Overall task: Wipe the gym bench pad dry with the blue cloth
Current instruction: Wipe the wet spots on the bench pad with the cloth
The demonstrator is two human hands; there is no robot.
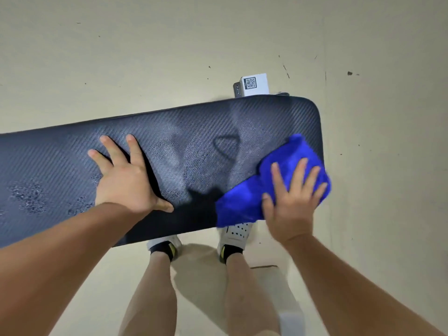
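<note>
The right hand's fingers lie straight and spread, pressing down flat on top of the blue cloth; none of them curls round it. The cloth is under the palm of the right hand as well, bunched and spreading out past the fingertips on the far side and past the thumb toward the left. It sits at the right end of the gym bench pad, its near corner hanging over the pad's near edge and its right side reaching the pad's rounded end.

The left hand rests flat on the bare pad near its middle, well apart from the cloth, 4 fingers splayed and straight, thumb stretched out to the right, holding nothing.

Between the 2 hands the dark, woven-textured pad shows dull wet streaks. Water droplets cluster to the left of the left hand.

Behind the pad's far edge stands a white box bearing a QR code. Below the pad, 2 white shoes stand on the beige floor.
</note>
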